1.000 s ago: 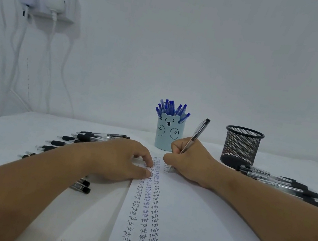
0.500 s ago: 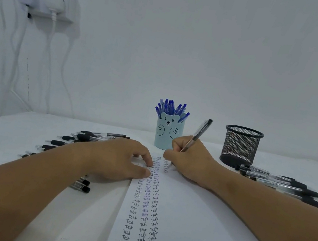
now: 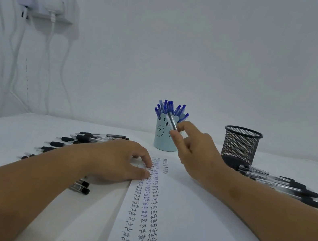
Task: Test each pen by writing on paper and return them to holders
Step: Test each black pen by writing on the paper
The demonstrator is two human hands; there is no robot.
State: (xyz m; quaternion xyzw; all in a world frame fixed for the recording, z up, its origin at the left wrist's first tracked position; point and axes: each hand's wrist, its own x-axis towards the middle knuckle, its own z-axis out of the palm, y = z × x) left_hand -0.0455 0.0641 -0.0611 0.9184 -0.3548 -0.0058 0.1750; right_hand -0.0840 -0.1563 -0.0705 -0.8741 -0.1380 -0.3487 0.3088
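In blue bear cup (image 3: 161, 140): blue pens (image 3: 169, 108); mesh holder (image 3: 240, 145) contents unseen; right hand (image 3: 195, 148) pinching pen (image 3: 172, 120).

Paper (image 3: 208, 235): on the table (image 3: 2, 135), at 6 o'clock, with rows of written words (image 3: 143, 213) up its left part.
Left hand (image 3: 116, 161): flat on the paper's left edge, at 9 o'clock from the words.
Right hand (image 3: 197, 150): above the paper's far end, pinching a pen (image 3: 172, 120) in front of the bear cup.
Bear cup (image 3: 163, 140): at 12 o'clock behind the paper, pens (image 3: 169, 107) standing in it.
Mesh cup (image 3: 240, 145): at 1 o'clock, right of the bear cup.
Left pen pile (image 3: 77, 142): on the table at 10 o'clock, partly under the left forearm.
Right pen pile (image 3: 282, 184): at 2 o'clock, just before the mesh cup.
Socket shelf (image 3: 47, 3): on the wall, far at 11 o'clock.
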